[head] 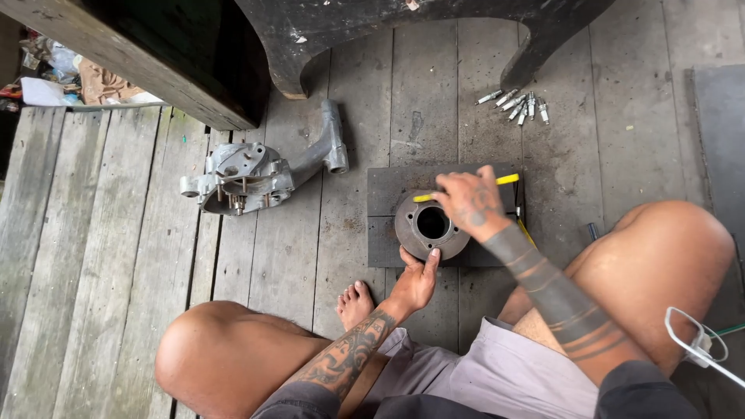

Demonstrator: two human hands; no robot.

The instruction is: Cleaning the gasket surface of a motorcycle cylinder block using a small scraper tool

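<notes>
While the left hand steadies the metal cylinder with open fingers, the right hand grips a yellow tool — a slip could gouge the bore.

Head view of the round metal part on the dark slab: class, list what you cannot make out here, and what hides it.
- Yellow-handled tool: its middle sits inside the right hand, so the grip is hidden.
- Round metal part: its near rim is covered by the left hand; the bore is too dark to see into.
- Small metal pieces: too small to identify.
- Dark slab: its right end is covered by the forearm.
</notes>
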